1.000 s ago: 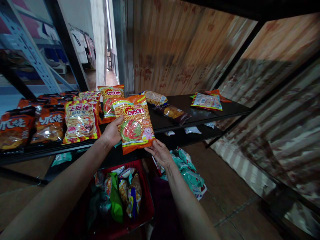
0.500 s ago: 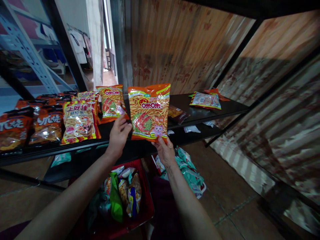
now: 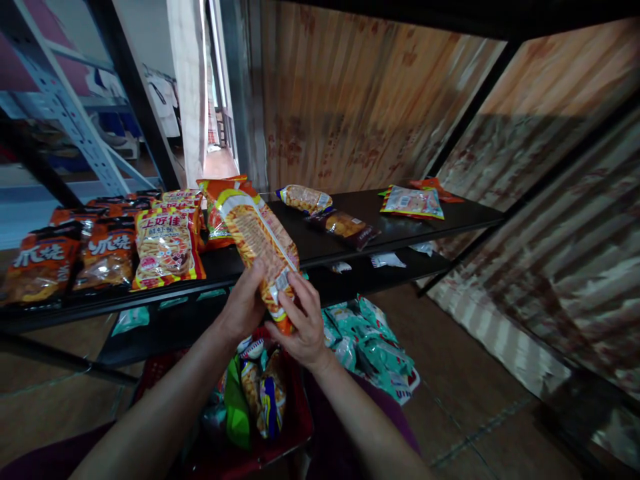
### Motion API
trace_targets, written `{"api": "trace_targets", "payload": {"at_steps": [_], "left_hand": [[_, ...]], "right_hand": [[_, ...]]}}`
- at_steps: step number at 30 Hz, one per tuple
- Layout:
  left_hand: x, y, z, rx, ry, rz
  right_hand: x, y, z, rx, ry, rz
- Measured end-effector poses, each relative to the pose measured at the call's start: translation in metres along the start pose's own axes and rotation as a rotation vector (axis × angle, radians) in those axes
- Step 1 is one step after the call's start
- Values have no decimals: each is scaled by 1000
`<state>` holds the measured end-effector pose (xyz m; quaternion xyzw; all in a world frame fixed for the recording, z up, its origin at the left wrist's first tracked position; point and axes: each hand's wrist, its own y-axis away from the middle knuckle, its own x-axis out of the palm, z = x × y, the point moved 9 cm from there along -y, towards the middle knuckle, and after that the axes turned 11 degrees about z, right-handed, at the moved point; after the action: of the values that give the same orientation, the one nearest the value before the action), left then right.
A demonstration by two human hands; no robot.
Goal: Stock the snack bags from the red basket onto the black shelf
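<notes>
Both my hands hold one orange snack bag (image 3: 255,237) in front of the black shelf (image 3: 395,233). The bag is turned nearly edge-on and tilted, its top toward the shelf. My left hand (image 3: 243,307) grips its lower left side from behind. My right hand (image 3: 299,321) pinches its bottom corner with fingers over the front. A matching orange bag (image 3: 216,223) lies on the shelf just behind it.
Rows of snack bags (image 3: 167,245) fill the shelf's left part; several loose packets (image 3: 411,201) lie to the right. A red basket (image 3: 280,427) of mixed snacks stands below my hands, teal bags (image 3: 370,340) on the floor beside it. A corrugated wall runs along the right.
The bag faced me upright, held by my right hand at its bottom edge; now both hands hold it, lower and turned nearly edge-on. The view has shifted slightly.
</notes>
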<state>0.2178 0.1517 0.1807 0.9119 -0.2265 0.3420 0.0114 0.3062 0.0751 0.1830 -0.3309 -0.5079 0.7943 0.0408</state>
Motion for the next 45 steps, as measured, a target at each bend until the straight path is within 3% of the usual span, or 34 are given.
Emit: {"api": "trace_targets", "payload": {"at_steps": [3,5,9,12,16,20,23,29,33,36,40,45], "left_hand": [[-18,0,-1,-5,160,-73],[-30,-2,-4,13,230,-104],[-42,-4,0,-25,303,-108],[-46,-6,8,-65,335,-94],[-47,-14,19,-111,358,-60],[-46,-22,24,-147,349,-25],[-45,-28,16,-127,292,-17],[-60,-49,-39,120,94,-144],[-69,-64,-64,171,36,-242],[-79,-72,-68,150,-2,-345],[-83,-80,-64,141,24,-398],[-72,-92,-49,62,123,-325]], "right_hand": [[11,1,12,-64,-13,104],[8,4,7,-19,-23,58],[-17,24,-50,440,-145,-281],[5,40,-96,757,-578,-291],[55,51,-112,977,-1207,-180],[70,59,-112,1044,-1452,-232],[72,62,-114,1073,-1530,-254],[65,68,-128,1092,-1517,-261],[64,73,-136,1107,-1471,-250],[66,74,-138,1101,-1468,-275],[77,74,-133,1096,-1491,-273],[92,72,-118,1112,-1570,-192]]}}
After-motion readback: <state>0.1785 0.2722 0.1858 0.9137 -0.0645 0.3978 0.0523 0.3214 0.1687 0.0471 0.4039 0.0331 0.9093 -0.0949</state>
